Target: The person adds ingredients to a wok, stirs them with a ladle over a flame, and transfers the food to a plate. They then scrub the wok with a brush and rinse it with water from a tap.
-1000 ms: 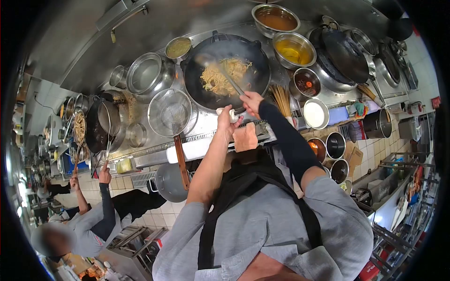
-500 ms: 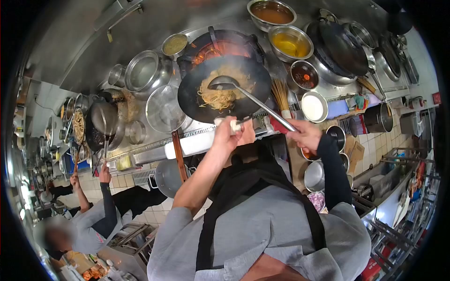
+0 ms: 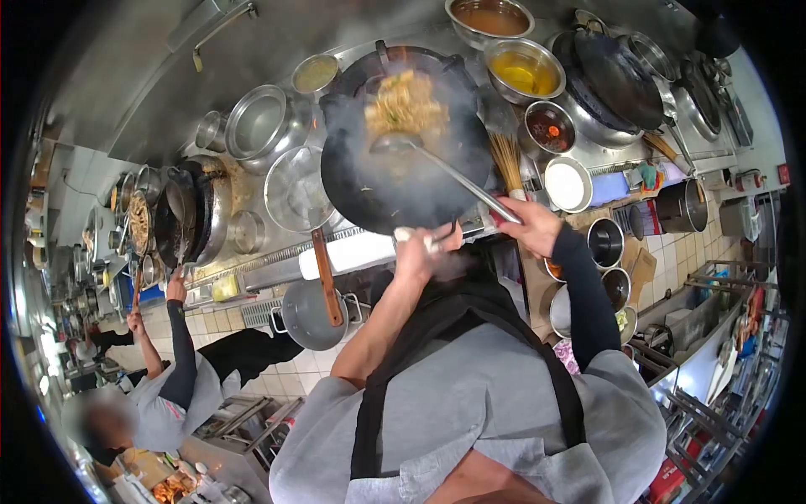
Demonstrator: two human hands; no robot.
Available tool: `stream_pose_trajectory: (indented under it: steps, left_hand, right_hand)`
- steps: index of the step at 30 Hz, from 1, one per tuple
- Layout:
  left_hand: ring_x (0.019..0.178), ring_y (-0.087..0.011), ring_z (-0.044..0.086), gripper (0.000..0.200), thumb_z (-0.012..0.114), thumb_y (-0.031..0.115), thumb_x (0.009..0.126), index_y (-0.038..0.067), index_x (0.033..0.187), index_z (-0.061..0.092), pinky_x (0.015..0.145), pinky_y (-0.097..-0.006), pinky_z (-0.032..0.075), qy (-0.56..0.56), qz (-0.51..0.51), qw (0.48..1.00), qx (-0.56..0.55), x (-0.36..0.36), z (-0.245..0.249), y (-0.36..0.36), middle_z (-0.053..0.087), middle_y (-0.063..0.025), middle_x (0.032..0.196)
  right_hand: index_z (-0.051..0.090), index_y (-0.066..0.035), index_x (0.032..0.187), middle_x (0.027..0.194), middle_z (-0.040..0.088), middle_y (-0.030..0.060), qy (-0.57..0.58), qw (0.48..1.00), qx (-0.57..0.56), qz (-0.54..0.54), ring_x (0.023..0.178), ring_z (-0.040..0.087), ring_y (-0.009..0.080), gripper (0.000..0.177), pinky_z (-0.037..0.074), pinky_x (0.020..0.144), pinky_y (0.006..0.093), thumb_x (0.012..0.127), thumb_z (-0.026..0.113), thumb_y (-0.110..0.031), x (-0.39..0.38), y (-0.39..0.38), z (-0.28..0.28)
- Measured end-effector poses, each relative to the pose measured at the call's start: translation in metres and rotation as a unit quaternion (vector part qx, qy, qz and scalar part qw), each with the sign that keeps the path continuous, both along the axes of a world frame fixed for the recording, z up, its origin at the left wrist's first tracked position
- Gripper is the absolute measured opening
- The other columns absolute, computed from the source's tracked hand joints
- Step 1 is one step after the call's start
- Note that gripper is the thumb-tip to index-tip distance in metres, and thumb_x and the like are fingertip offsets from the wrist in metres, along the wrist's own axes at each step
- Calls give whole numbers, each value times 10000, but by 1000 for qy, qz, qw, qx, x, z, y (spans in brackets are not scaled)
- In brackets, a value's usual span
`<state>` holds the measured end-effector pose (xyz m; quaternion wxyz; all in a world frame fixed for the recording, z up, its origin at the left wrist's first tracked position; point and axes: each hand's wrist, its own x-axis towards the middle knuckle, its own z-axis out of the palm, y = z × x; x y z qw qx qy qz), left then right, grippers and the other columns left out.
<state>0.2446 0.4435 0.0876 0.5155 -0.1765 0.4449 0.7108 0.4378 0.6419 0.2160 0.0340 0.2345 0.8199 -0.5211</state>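
My left hand [image 3: 415, 259] is closed on the near rim handle of a dark wok [image 3: 353, 189], with a folded white cloth [image 3: 418, 238] in its grip. My right hand [image 3: 532, 227] is wrapped around the long handle of a steel ladle [image 3: 457, 178]. The ladle's bowl is inside the wok, just below a clump of noodles [image 3: 407, 107]. The noodles are blurred and bunched toward the wok's far side, seemingly lifted off its surface. Steam hangs over the wok and partly veils its inside.
Right of the wok are a bamboo brush [image 3: 507, 160], a bowl of yellow liquid [image 3: 527, 74] and a white-filled bowl [image 3: 568, 185]. A wire strainer [image 3: 295, 189] with a wooden handle lies left. A co-worker [image 3: 172, 382] handles another wok [image 3: 214, 210] at far left.
The noodles have gone from the wok's middle to its far side, rising in a clump. The wok has tilted and now covers the burner flames. Steam has thickened. My right hand has shifted slightly left.
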Motion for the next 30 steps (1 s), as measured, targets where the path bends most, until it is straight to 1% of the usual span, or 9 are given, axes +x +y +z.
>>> stream_pose_trajectory:
  steps: [5,9,12,13,17,20,24,26,30]
  left_hand:
    - [688,-204,623,112,626,112,963,60,1034,555,517,-289,534,12,31,999,-7,-63,7,44,654,-121,988]
    - [590,-208,637,116,522,104,974,28,1050,567,396,-255,436,62,-22,997,-41,-13,-43,12,722,-158,994]
    - [594,-184,632,186,431,80,991,14,1098,568,396,-263,447,63,-151,981,-106,8,1,-16,755,-202,1108]
    - [596,-185,633,187,429,83,994,19,1100,569,396,-262,448,75,-150,980,-105,11,11,-17,756,-206,1119]
    - [607,-197,627,68,533,124,991,60,1012,540,400,-254,439,4,-5,1000,1,-42,44,17,680,-153,930]
    - [598,-188,603,127,618,150,967,60,996,534,399,-254,435,28,14,999,-27,-76,0,47,614,-108,854]
    - [559,-220,628,213,645,104,919,35,1093,543,400,-289,452,78,-31,995,-60,-30,-90,13,639,-117,850]
    - [568,-225,642,254,630,98,923,47,1147,523,388,-295,449,64,-113,979,-157,-17,-61,-6,648,-135,859]
    - [577,-241,647,203,600,59,907,13,1096,541,372,-303,411,74,30,996,-46,-32,-5,16,627,-132,813]
  right_hand:
    - [551,-39,1450,718,609,50,-114,990,-77,-4,433,531,102,460,436,385,284,996,607,-90,-14,9,49]
    - [543,13,1415,928,711,184,57,980,183,-50,864,716,287,506,559,790,381,953,666,-152,-36,8,-51]
    - [533,17,1428,976,712,183,29,989,143,-34,907,706,285,528,552,828,374,945,679,-136,-27,8,-54]
    - [525,5,1449,1066,723,242,89,983,161,-5,864,728,358,554,571,763,420,960,672,-210,-19,10,-41]
    - [553,-18,1425,821,673,91,-82,988,-126,-28,405,516,128,474,392,342,288,985,646,-167,-5,19,50]
    - [562,-3,1392,758,658,89,-148,986,-75,11,463,573,158,446,453,407,319,985,651,-163,-26,32,39]
    - [547,14,1399,884,707,214,6,991,119,-55,734,712,321,499,562,700,411,957,680,-177,-45,20,-39]
    - [532,3,1431,1139,705,279,-19,988,135,-69,1057,688,451,552,543,907,480,941,688,-196,-37,8,-30]
    - [549,-3,1422,1122,705,287,-35,989,145,-18,1042,682,464,550,543,915,487,933,710,-196,11,19,6]
